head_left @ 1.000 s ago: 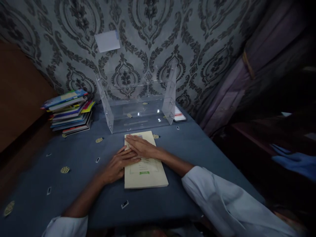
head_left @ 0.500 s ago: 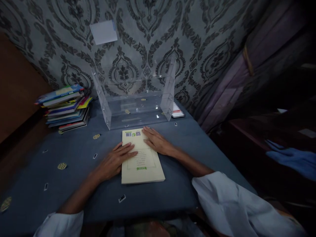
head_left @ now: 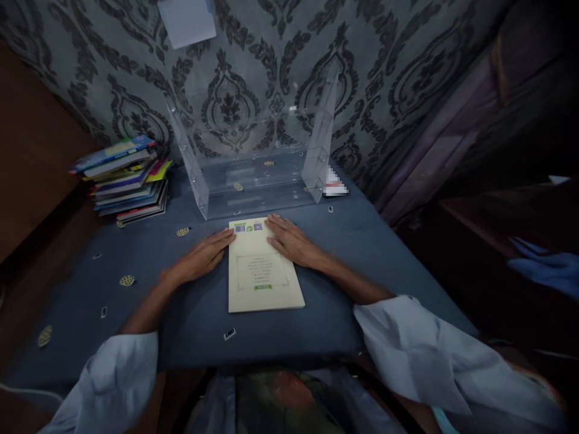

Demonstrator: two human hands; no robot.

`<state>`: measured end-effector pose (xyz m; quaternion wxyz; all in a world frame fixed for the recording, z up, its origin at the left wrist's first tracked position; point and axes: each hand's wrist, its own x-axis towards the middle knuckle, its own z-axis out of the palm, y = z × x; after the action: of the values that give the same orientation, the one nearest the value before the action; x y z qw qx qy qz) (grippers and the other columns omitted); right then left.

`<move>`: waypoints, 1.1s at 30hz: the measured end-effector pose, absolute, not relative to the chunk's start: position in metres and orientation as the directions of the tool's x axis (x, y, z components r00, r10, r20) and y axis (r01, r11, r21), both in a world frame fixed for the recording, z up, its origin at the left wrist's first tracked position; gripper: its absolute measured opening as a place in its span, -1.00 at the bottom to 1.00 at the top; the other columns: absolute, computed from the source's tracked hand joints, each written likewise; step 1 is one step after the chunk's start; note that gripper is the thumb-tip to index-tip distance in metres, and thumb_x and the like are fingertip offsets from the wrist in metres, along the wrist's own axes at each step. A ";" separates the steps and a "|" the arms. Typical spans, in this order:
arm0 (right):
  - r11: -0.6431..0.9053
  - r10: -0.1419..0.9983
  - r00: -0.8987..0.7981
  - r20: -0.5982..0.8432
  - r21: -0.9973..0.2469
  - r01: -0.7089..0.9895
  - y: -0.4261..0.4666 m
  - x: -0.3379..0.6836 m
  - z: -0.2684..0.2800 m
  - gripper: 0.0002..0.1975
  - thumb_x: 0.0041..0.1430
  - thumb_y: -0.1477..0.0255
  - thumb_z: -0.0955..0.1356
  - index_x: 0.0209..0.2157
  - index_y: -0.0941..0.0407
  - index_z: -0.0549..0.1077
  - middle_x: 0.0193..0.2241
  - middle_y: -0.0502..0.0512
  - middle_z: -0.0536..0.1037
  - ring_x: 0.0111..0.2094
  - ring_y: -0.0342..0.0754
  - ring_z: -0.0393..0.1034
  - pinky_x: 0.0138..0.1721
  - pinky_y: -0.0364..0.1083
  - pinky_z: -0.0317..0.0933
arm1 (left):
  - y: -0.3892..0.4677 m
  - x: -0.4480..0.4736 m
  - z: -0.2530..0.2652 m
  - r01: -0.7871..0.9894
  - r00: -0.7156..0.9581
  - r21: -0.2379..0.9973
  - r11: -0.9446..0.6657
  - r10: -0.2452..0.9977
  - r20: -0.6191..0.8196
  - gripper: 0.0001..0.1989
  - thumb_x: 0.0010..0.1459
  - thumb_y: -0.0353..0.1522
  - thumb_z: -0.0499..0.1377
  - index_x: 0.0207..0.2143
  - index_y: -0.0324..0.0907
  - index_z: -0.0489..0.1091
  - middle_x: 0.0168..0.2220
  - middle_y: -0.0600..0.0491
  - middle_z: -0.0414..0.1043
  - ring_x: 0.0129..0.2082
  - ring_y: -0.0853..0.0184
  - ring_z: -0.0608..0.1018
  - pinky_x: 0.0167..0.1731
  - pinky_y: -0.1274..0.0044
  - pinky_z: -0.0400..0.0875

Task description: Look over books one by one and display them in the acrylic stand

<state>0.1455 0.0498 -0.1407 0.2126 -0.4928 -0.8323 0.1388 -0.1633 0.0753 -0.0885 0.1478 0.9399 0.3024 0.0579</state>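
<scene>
The book (head_left: pixel 259 268) lies flat on the table (head_left: pixel 190 331), at the centre of the frame and a little below the middle. Its pale cover carries a barcode and a square code along the top edge, then a framed block of print, too small to read, with a green label at its foot.

The left hand (head_left: pixel 208 254) comes in from the lower left, palm down, its fingers straight and close together; the fingertips touch the book's upper left edge. The right hand (head_left: pixel 294 242) lies over the upper right edge, fingers stretched out and thumb apart from them. Neither hand is closed around anything. The 2 pale sleeves, left (head_left: pixel 120 367) and right (head_left: pixel 420 349), fill the lower corners.

Just above the book stands a clear rack (head_left: pixel 318 166), with 1 upright panel at each end. A pixelated white item (head_left: pixel 335 184) sits right of it. At the left, a stack (head_left: pixel 129 181) of books leans unevenly. A white card (head_left: pixel 189 23) is on the patterned wall (head_left: pixel 275 66), upper left. A curtain (head_left: pixel 434 144) hangs at the upper right.
</scene>
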 end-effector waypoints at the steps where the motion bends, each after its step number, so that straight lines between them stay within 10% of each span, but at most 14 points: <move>1: 0.477 0.879 -0.421 0.225 -0.441 0.760 0.050 0.145 -0.141 -0.42 0.42 0.21 0.13 0.36 0.16 0.13 0.39 0.28 0.11 0.43 0.16 -0.10 0.39 0.28 -0.12 | 0.071 -0.163 -0.089 0.556 0.808 0.300 -0.775 0.589 0.026 -0.49 0.40 -0.40 -0.10 0.37 -0.14 0.11 0.40 -0.05 0.08 0.39 0.24 0.17 0.35 0.25 0.13; 17: 0.459 0.888 -0.383 0.254 -0.503 0.733 0.049 0.143 -0.144 -0.39 0.41 0.14 0.11 0.33 0.20 0.21 0.37 0.29 0.16 0.42 0.15 -0.06 0.40 0.25 -0.13 | -0.016 -0.158 -0.071 0.455 0.878 0.276 -0.846 0.478 0.019 -0.57 0.43 -0.37 -0.07 0.28 -0.08 0.26 0.29 -0.01 0.31 0.31 0.26 0.34 0.36 0.20 0.08; 33: 0.311 0.935 -0.263 0.239 -0.907 0.283 0.066 0.165 -0.127 -0.41 0.42 0.04 0.11 0.29 0.06 0.26 0.20 0.18 0.46 0.24 0.02 0.32 0.32 0.15 0.09 | 0.085 -0.048 -0.086 0.471 0.877 0.210 -0.857 0.481 -0.002 -0.54 0.44 -0.27 -0.13 0.31 -0.16 0.20 0.38 -0.09 0.14 0.38 0.22 0.21 0.33 0.20 0.03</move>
<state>0.1646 0.0658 -0.1274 0.4190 -0.4392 -0.6929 0.3891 -0.0483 0.0851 -0.0861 0.1025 0.9633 0.2470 0.0252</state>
